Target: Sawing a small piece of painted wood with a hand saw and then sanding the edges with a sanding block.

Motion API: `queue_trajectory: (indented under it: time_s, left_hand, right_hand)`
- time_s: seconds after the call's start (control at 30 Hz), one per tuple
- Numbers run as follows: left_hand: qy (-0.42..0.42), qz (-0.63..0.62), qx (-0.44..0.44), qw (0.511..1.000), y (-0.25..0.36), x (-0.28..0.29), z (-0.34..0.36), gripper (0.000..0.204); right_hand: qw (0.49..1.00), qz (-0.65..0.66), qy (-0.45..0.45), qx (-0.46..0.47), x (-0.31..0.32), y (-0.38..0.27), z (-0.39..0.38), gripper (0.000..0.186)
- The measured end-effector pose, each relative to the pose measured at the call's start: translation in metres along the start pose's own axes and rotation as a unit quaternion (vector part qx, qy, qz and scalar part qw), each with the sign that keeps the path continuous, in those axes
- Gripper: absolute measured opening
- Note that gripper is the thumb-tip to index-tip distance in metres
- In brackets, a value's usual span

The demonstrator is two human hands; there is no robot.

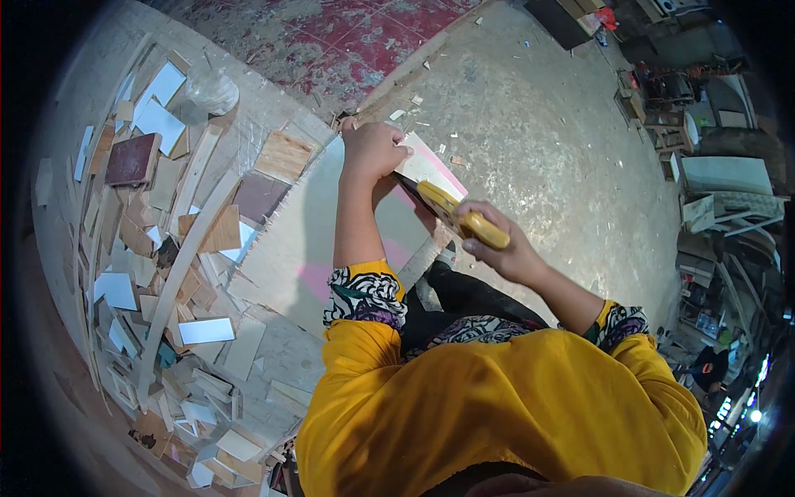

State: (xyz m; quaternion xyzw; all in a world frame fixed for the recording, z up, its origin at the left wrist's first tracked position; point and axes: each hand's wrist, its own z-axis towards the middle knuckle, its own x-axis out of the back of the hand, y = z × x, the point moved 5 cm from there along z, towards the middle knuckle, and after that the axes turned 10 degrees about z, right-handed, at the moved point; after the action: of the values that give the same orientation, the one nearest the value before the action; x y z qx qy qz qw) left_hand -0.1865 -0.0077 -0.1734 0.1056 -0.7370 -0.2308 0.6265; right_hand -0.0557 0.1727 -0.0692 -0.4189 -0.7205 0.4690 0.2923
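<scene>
A pale board with a pink patch and a rough, splintered edge lies in front of me. My left hand is at its far end, fingers curled over the board and thumb bent inward. In my right hand is a hand saw with a yellow handle, its dark blade running along the board just right of my left hand. Beyond the blade juts a narrow pale strip with a pink edge. The blade's tip is hidden near my left wrist.
Wood offcuts and long curved strips pile up at the left. A clear plastic-wrapped roll stands behind them. Concrete floor with scattered chips spreads to the right, red tiles lie ahead, and stacked furniture lines the far right.
</scene>
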Motion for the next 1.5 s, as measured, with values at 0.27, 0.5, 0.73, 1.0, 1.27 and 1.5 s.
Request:
queue_trajectory:
  time_s: [0.27, 0.5, 0.73, 1.0, 1.27, 1.5]
  left_hand:
    - [-0.030, 0.035, -0.002, 0.999, 0.002, -0.006, 0.003, 0.030]
    - [-0.059, 0.063, 0.014, 0.996, 0.004, -0.001, 0.003, 0.029]
    - [-0.053, 0.025, -0.024, 0.998, 0.000, 0.004, 0.005, 0.026]
    - [-0.005, 0.034, -0.018, 0.999, 0.001, -0.003, 0.003, 0.025]
    - [-0.038, 0.024, -0.012, 0.999, 0.004, 0.003, 0.005, 0.025]
    - [-0.035, -0.006, -0.018, 0.999, 0.005, 0.006, 0.003, 0.027]
  right_hand:
    - [0.998, -0.054, 0.015, -0.008, -0.019, -0.005, 0.013, 0.036]
    - [0.978, -0.148, 0.010, 0.149, -0.009, 0.017, -0.012, 0.037]
    - [0.977, -0.154, -0.001, 0.146, -0.016, 0.037, -0.036, 0.043]
    - [0.997, -0.073, -0.028, 0.010, -0.008, -0.008, -0.017, 0.042]
    - [0.977, -0.116, 0.044, 0.175, 0.003, 0.029, -0.041, 0.039]
    - [0.933, -0.269, -0.014, 0.239, -0.015, 0.032, -0.041, 0.040]
